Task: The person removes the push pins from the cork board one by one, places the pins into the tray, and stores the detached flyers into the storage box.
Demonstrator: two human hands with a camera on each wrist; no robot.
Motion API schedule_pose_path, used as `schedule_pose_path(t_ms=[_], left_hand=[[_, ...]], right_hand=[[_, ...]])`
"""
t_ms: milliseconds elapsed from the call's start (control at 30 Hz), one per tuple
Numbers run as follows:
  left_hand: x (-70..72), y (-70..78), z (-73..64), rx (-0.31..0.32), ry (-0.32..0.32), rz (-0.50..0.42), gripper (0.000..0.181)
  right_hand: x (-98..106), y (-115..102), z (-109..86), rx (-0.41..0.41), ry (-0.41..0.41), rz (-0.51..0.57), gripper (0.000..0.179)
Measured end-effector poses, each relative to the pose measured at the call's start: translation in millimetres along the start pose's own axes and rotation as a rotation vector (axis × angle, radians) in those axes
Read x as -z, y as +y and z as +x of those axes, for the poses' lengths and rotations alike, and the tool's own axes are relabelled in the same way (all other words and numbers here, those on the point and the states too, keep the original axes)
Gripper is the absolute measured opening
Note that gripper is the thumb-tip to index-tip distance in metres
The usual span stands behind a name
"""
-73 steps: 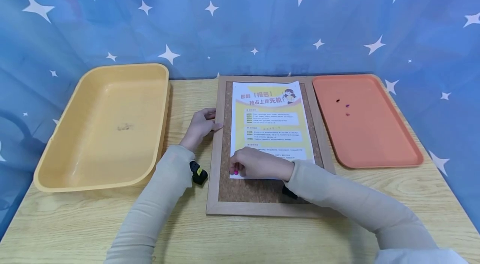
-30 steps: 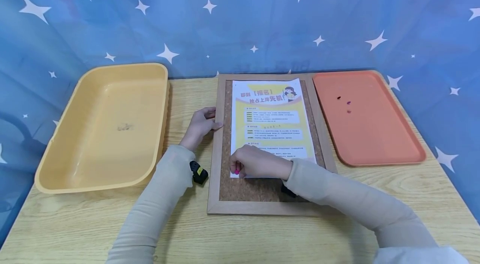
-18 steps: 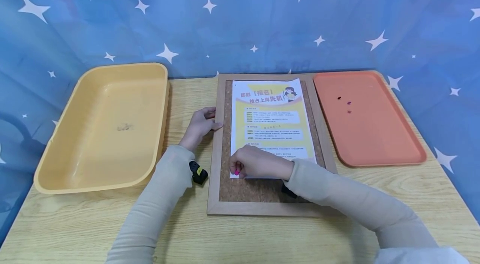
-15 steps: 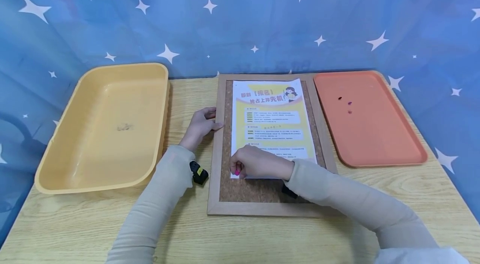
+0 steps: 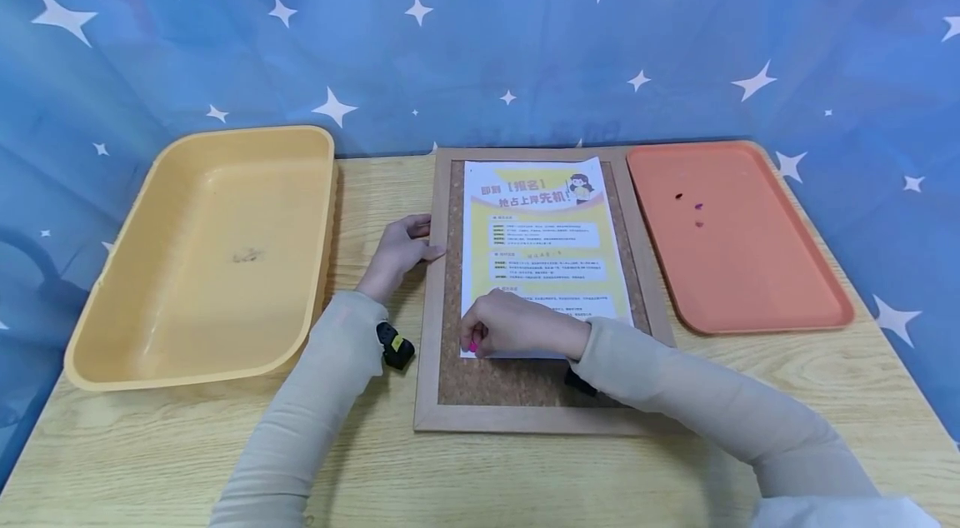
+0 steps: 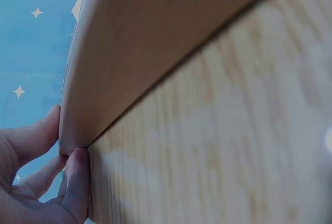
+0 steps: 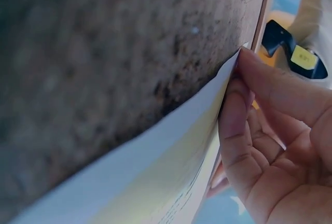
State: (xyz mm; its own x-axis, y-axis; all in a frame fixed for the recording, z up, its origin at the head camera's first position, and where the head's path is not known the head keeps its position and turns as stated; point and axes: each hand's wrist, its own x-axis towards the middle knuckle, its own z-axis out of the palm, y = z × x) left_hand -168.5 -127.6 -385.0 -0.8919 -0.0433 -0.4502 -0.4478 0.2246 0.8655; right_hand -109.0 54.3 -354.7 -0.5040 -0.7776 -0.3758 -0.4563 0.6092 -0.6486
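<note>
A corkboard (image 5: 510, 386) in a wooden frame lies on the table, with a printed yellow and white poster (image 5: 551, 261) on it. My right hand (image 5: 517, 324) is over the poster's lower left corner. Its thumb and curled fingers pinch a small pink push pin (image 5: 472, 346) there. The pin's point cannot be seen. In the right wrist view, the thumb and forefinger meet at the poster's corner (image 7: 236, 60), hiding the pin. My left hand (image 5: 397, 257) grips the left edge of the frame, thumb and fingertips against the wood (image 6: 104, 79) in the left wrist view.
A deep yellow bin (image 5: 202, 361) stands at the left. At the right, against the board, is an orange tray (image 5: 757, 278) with three small dark or reddish pieces (image 5: 699, 206) on it. A blue curtain (image 5: 465, 28) with white stars hangs behind the table (image 5: 525, 478).
Both hands keep nearly the same places, the right at the poster's corner with the pink push pin and the left at the frame. The head view has shifted slightly.
</note>
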Motion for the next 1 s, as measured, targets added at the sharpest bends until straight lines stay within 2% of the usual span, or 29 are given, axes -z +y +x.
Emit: schedule_pose_path(t_ms=[233, 700, 900, 1000], left_hand=[[0.8, 0.5, -0.8, 0.000, 0.000, 0.002, 0.058], [-1.7, 1.3, -0.4, -0.007, 0.003, 0.007, 0.058], [-0.5, 0.7, -2.0, -0.005, -0.003, -0.001, 0.059], [-0.2, 0.2, -1.8, -0.008, -0.003, -0.006, 0.059]], right_hand=[[1.5, 1.7, 1.1, 0.044, 0.014, -0.011, 0.010], [3.6, 9.8, 3.9, 0.034, -0.005, 0.047, 0.016], [2.5, 4.3, 3.5, 0.066, -0.016, -0.019, 0.011], [1.8, -0.2, 2.1, 0.054, -0.014, -0.038, 0.005]])
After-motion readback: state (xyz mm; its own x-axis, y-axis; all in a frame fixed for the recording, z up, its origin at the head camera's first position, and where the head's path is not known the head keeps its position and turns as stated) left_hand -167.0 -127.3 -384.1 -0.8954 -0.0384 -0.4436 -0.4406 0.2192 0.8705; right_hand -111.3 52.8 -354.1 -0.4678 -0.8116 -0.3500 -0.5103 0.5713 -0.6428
